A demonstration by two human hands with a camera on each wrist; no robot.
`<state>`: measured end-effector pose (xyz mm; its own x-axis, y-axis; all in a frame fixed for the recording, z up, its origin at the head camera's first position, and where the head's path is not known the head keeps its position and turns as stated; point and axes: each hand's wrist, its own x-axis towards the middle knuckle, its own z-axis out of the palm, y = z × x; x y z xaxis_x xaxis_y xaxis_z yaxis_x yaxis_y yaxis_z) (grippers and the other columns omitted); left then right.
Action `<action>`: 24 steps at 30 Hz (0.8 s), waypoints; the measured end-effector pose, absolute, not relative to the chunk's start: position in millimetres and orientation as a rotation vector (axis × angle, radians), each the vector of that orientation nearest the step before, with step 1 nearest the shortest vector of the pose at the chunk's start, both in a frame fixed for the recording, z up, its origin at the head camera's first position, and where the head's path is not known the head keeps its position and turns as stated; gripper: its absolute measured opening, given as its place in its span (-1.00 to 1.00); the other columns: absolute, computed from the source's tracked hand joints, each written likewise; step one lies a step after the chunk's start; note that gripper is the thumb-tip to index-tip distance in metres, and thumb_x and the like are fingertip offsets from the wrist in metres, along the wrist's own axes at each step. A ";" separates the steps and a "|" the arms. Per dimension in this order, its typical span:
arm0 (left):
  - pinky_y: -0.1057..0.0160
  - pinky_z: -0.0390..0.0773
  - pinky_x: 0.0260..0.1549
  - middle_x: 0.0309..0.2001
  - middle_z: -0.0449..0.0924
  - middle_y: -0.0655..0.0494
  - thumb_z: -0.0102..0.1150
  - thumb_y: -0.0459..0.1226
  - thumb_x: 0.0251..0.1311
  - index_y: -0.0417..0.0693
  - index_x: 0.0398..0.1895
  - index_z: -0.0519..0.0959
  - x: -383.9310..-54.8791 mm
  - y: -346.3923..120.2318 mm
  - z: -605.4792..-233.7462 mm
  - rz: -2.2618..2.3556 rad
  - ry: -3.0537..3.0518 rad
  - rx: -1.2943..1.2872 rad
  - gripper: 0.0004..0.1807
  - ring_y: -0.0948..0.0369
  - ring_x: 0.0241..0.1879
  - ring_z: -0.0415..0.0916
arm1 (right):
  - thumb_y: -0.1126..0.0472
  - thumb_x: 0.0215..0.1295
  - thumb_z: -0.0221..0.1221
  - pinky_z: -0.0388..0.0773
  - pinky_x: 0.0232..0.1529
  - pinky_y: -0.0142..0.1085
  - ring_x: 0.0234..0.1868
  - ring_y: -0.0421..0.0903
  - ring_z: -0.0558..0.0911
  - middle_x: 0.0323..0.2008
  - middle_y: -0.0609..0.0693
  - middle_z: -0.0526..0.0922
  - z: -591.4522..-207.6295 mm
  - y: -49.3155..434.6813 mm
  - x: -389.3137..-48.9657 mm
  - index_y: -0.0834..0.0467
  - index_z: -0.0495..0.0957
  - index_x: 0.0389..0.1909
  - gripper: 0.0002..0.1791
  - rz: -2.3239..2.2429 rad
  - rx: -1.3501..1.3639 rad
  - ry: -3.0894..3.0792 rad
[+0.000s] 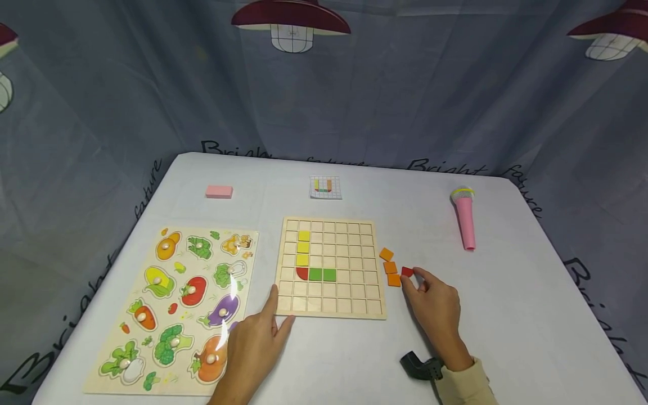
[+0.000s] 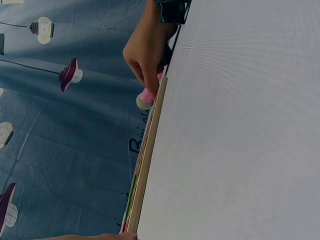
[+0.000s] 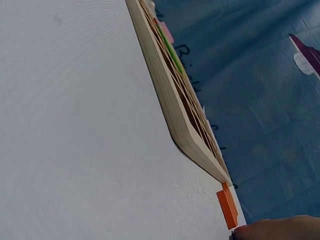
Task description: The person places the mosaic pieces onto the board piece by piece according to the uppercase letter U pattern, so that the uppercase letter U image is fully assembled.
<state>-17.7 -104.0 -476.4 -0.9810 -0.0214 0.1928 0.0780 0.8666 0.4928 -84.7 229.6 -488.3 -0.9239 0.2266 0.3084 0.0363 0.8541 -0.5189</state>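
Note:
A wooden grid board point(image 1: 349, 291) lies in the middle of the table. Three yellow squares point(image 1: 302, 247) run down one column, a red quarter-round tile point(image 1: 302, 273) sits at the corner below them, and two green squares point(image 1: 322, 274) extend to its right. My left hand point(image 1: 255, 343) touches the board's near left corner, index finger along the left edge and thumb at the front edge. Right of the board, my right hand point(image 1: 436, 304) pinches a red tile point(image 1: 407, 271) between thumb and index finger. Three orange squares point(image 1: 390, 268) lie just left of those fingertips.
A vegetable knob puzzle point(image 1: 167, 304) lies on the left, partly behind my left forearm. Farther back are a pink block point(image 1: 219, 192), a small pattern card point(image 1: 325, 187) and a pink toy microphone point(image 1: 466, 219). A grey curtain point(image 1: 324, 101) hangs behind the table.

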 end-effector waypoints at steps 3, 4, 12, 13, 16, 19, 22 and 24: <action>0.33 0.12 -0.78 -0.76 0.18 0.44 0.47 -0.05 0.17 -0.22 0.38 0.48 -17.5 -104.1 -476.5 -0.763 -2.844 -0.044 -0.24 0.43 -0.80 0.06 | 0.14 0.19 0.47 0.09 -0.69 -0.32 -0.71 -0.14 0.29 -0.75 -0.10 0.34 -488.9 229.3 -84.8 0.31 0.72 -0.02 -0.59 0.741 -0.190 -2.661; 0.33 0.12 -0.78 -0.76 0.18 0.44 0.48 -0.05 0.17 -0.22 0.38 0.48 -17.4 -104.2 -476.4 -0.762 -2.842 -0.044 -0.24 0.43 -0.80 0.06 | 0.14 0.19 0.47 0.09 -0.69 -0.32 -0.71 -0.14 0.29 -0.75 -0.10 0.34 -489.0 229.2 -85.0 0.31 0.72 -0.02 -0.59 0.744 -0.186 -2.656; 0.34 0.11 -0.78 -0.76 0.18 0.45 0.48 -0.07 0.17 -0.22 0.38 0.48 -17.1 -104.5 -475.9 -0.759 -2.834 -0.051 -0.24 0.44 -0.80 0.05 | 0.16 0.19 0.47 0.08 -0.70 -0.32 -0.73 -0.15 0.26 -0.77 -0.11 0.31 -489.7 226.6 -83.8 0.32 0.72 -0.04 -0.61 0.763 -0.147 -2.605; 0.34 0.11 -0.78 -0.76 0.18 0.45 0.47 -0.07 0.17 -0.22 0.39 0.48 -17.2 -104.5 -475.7 -0.761 -2.836 -0.049 -0.24 0.44 -0.80 0.05 | 0.16 0.19 0.47 0.08 -0.70 -0.33 -0.73 -0.16 0.26 -0.77 -0.12 0.30 -489.5 225.6 -83.6 0.32 0.73 -0.04 -0.61 0.765 -0.137 -2.596; 0.34 0.12 -0.78 -0.76 0.18 0.44 0.47 -0.07 0.17 -0.22 0.39 0.47 -17.3 -104.2 -475.1 -0.772 -2.845 -0.045 -0.24 0.44 -0.80 0.06 | 0.16 0.17 0.49 0.08 -0.70 -0.33 -0.74 -0.18 0.25 -0.77 -0.13 0.29 -488.8 222.3 -83.0 0.32 0.73 -0.06 -0.61 0.769 -0.098 -2.567; 0.34 0.11 -0.78 -0.76 0.18 0.43 0.48 -0.07 0.17 -0.23 0.39 0.47 -17.4 -104.0 -474.8 -0.781 -2.848 -0.043 -0.23 0.43 -0.80 0.06 | 0.16 0.15 0.50 0.07 -0.70 -0.34 -0.73 -0.20 0.23 -0.77 -0.15 0.29 -488.5 218.4 -82.3 0.31 0.73 -0.06 -0.60 0.762 -0.073 -2.564; 0.34 0.11 -0.79 -0.76 0.18 0.43 0.48 -0.07 0.17 -0.23 0.39 0.47 -17.4 -103.8 -474.7 -0.787 -2.851 -0.041 -0.23 0.43 -0.80 0.06 | 0.16 0.14 0.51 0.07 -0.70 -0.35 -0.73 -0.21 0.22 -0.77 -0.16 0.27 -488.7 213.4 -81.2 0.31 0.73 -0.06 -0.59 0.750 -0.052 -2.572; 0.34 0.11 -0.79 -0.76 0.18 0.43 0.48 -0.07 0.17 -0.23 0.39 0.47 -17.4 -103.9 -474.7 -0.785 -2.851 -0.041 -0.23 0.43 -0.80 0.06 | 0.15 0.14 0.51 0.07 -0.70 -0.35 -0.73 -0.23 0.21 -0.77 -0.16 0.27 -488.3 209.7 -80.2 0.31 0.73 -0.06 -0.59 0.750 -0.033 -2.572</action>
<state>-17.4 -103.9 -474.7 -0.9826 -0.0220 0.1842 0.0754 0.8598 0.5050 -80.2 209.7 -488.3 -0.8946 0.1473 0.4218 -0.1024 0.8513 -0.5146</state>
